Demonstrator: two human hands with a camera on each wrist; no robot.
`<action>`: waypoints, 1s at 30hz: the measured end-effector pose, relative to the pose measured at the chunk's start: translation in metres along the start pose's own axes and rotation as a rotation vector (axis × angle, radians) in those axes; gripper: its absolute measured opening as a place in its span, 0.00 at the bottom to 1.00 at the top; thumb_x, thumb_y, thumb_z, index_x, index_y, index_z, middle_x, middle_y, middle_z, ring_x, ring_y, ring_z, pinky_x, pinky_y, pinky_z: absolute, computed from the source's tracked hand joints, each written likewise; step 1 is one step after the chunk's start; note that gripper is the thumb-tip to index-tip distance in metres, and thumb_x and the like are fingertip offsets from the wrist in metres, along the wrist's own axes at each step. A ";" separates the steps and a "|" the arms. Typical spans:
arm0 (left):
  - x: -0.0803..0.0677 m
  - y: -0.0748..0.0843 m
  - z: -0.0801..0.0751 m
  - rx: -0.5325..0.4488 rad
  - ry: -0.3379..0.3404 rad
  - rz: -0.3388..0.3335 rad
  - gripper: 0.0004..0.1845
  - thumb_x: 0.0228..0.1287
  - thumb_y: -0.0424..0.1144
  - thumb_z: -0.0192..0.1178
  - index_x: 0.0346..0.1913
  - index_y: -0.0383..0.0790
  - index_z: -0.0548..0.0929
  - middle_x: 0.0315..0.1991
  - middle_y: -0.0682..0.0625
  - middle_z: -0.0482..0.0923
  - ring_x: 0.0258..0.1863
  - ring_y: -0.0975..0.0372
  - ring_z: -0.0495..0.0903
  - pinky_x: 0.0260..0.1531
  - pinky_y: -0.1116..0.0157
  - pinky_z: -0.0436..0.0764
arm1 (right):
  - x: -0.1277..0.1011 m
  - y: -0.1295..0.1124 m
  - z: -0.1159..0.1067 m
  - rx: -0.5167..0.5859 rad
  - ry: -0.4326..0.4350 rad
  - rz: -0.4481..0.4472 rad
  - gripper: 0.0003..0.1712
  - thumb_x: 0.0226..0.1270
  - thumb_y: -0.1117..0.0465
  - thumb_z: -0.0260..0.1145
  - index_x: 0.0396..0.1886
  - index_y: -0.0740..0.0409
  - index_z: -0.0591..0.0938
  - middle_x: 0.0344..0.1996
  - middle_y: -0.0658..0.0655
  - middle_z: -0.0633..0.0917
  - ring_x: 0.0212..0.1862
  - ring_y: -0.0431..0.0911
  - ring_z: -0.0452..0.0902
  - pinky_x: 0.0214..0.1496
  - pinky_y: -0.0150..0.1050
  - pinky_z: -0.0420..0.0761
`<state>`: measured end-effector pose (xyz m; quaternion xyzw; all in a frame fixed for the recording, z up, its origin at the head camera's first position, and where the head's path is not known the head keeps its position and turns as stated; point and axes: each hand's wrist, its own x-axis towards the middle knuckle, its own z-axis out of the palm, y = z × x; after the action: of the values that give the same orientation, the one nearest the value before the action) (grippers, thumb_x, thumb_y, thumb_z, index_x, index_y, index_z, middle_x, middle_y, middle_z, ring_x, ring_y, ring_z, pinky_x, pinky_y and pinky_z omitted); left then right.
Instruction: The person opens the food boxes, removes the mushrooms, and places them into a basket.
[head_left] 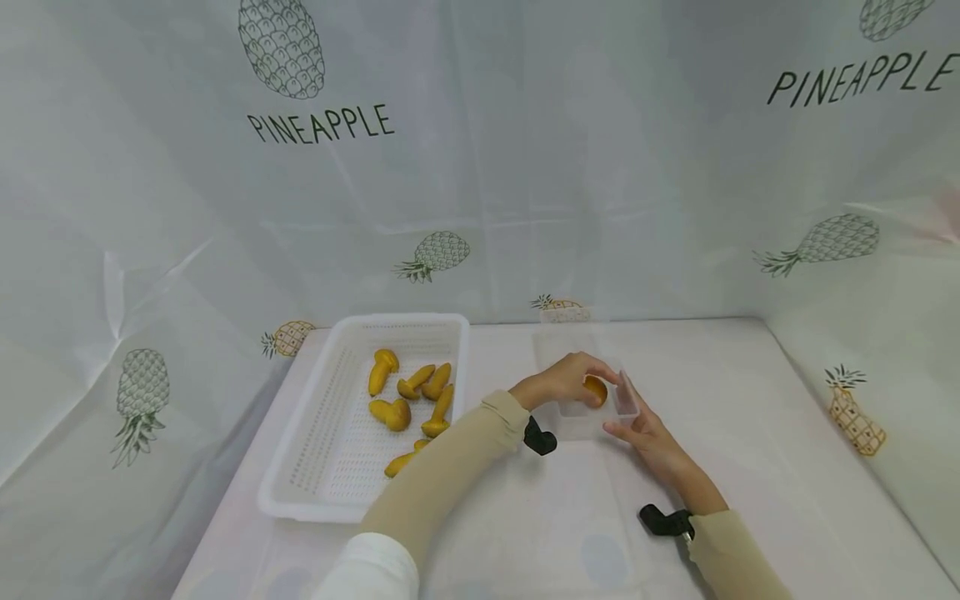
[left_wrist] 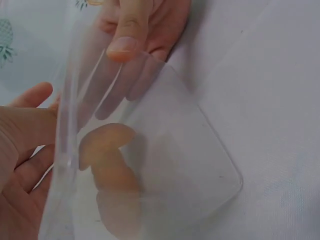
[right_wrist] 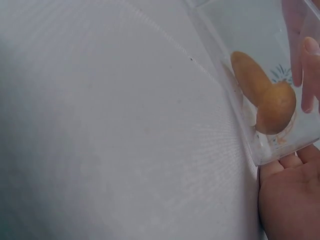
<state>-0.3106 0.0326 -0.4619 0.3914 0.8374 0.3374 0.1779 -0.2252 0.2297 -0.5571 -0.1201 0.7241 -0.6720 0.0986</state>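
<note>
A brown toy mushroom (right_wrist: pixel 275 107) lies inside a clear plastic box (head_left: pixel 627 404), its cap and stem showing through the wall in both wrist views. Over the open top of the box is my left hand (head_left: pixel 573 377), fingers reaching in above the mushroom (head_left: pixel 596 392). In the left wrist view a gap shows between the left hand (left_wrist: pixel 25 150) and the mushroom (left_wrist: pixel 112 175). My right hand (head_left: pixel 652 442) grips the box by its right end. Its thumb presses the near wall, and the other fingers of the right hand (left_wrist: pixel 150 30) show through the plastic.
A white slotted basket (head_left: pixel 322 450) stands to the left, with several yellow-brown mushrooms (head_left: pixel 390 414) in it; the left sleeve crosses its near right corner. Behind the box is a translucent plastic panel (head_left: pixel 566 337). A pineapple-print sheet (head_left: pixel 600 167) hangs at the back and sides.
</note>
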 end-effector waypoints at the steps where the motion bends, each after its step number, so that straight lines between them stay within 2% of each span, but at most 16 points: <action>1: 0.001 0.000 0.001 0.018 0.001 -0.012 0.24 0.58 0.27 0.72 0.59 0.41 0.84 0.57 0.55 0.82 0.61 0.69 0.73 0.61 0.75 0.67 | -0.001 0.000 0.000 -0.003 0.002 0.003 0.57 0.71 0.67 0.65 0.81 0.37 0.36 0.78 0.56 0.28 0.76 0.56 0.17 0.71 0.70 0.33; 7: 0.004 0.000 0.005 0.071 -0.002 -0.021 0.25 0.58 0.24 0.71 0.59 0.42 0.84 0.59 0.54 0.81 0.62 0.67 0.72 0.63 0.76 0.64 | -0.002 -0.002 0.002 0.001 0.000 0.011 0.56 0.71 0.66 0.64 0.81 0.36 0.37 0.78 0.55 0.27 0.76 0.57 0.16 0.69 0.72 0.33; 11: 0.005 -0.001 0.007 0.076 0.002 -0.017 0.26 0.56 0.22 0.71 0.59 0.41 0.84 0.58 0.52 0.81 0.60 0.66 0.75 0.60 0.77 0.68 | -0.002 -0.002 0.002 -0.001 0.003 0.003 0.56 0.72 0.67 0.64 0.82 0.36 0.37 0.78 0.55 0.28 0.76 0.57 0.16 0.70 0.72 0.33; 15: 0.006 -0.002 0.009 0.081 -0.005 -0.013 0.25 0.56 0.20 0.70 0.58 0.37 0.84 0.57 0.51 0.82 0.57 0.66 0.78 0.56 0.79 0.70 | -0.002 -0.001 0.001 -0.027 0.002 -0.021 0.56 0.72 0.67 0.64 0.82 0.37 0.37 0.79 0.56 0.31 0.77 0.57 0.18 0.69 0.72 0.31; 20: 0.005 0.001 0.010 0.103 -0.004 -0.002 0.24 0.55 0.18 0.69 0.56 0.33 0.83 0.55 0.49 0.83 0.57 0.65 0.78 0.58 0.78 0.69 | -0.002 0.000 0.001 -0.055 0.003 -0.041 0.55 0.72 0.67 0.64 0.82 0.37 0.38 0.80 0.57 0.35 0.77 0.57 0.21 0.68 0.73 0.30; 30: 0.008 -0.001 0.013 0.245 -0.020 -0.041 0.22 0.59 0.25 0.70 0.57 0.39 0.85 0.55 0.53 0.83 0.54 0.66 0.76 0.55 0.79 0.69 | -0.002 -0.001 0.000 -0.050 -0.013 -0.038 0.56 0.72 0.66 0.64 0.82 0.36 0.37 0.80 0.55 0.35 0.78 0.54 0.23 0.72 0.67 0.35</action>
<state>-0.3088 0.0437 -0.4724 0.3964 0.8784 0.2248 0.1442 -0.2233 0.2300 -0.5558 -0.1407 0.7376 -0.6546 0.0875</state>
